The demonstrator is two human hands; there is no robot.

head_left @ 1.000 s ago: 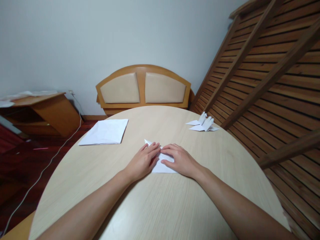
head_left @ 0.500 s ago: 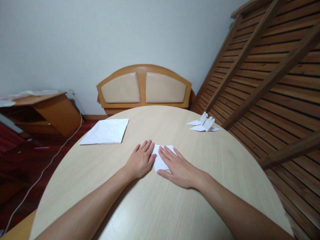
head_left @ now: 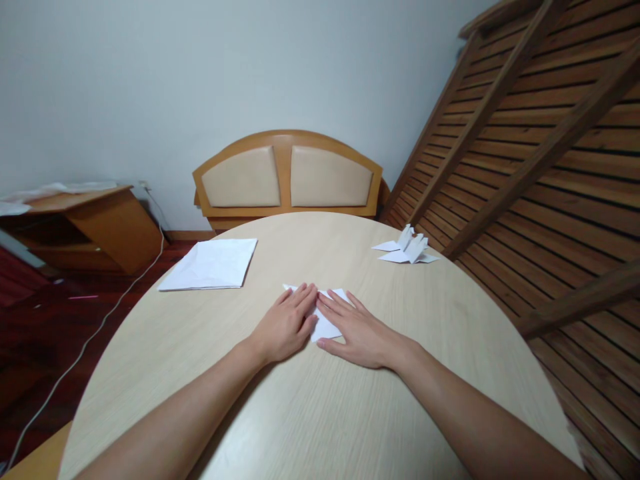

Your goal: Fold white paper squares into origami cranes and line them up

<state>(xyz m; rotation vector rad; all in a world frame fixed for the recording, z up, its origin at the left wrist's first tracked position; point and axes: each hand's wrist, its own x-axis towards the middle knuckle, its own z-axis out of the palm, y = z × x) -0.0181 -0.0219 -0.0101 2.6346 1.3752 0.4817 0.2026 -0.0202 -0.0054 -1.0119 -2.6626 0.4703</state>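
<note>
A small piece of folded white paper [head_left: 326, 329] lies flat on the table, partly covered by both hands. My left hand [head_left: 289, 325] rests palm down over its left part, fingers stretched out and close together; a pointed corner of the paper shows beyond the fingertips. Across the paper's right part lies my right hand [head_left: 357, 333], flat with fingers spread and the thumb near the bottom edge. The fingertips of both hands almost meet at the paper's middle. How the folds run beneath the palms is hidden.
The round pale wooden table [head_left: 320, 427] bears a stack of white paper sheets [head_left: 210, 265] at the far left. Folded paper cranes [head_left: 411, 248] stand at the far right. Behind are a padded headboard [head_left: 290, 173], a slatted wooden frame [head_left: 540, 200] and a low cabinet [head_left: 110, 227].
My left hand has shifted slightly right onto the paper, closer to my right hand. A pointed paper corner now shows left of its fingertips. My right hand has barely moved.
</note>
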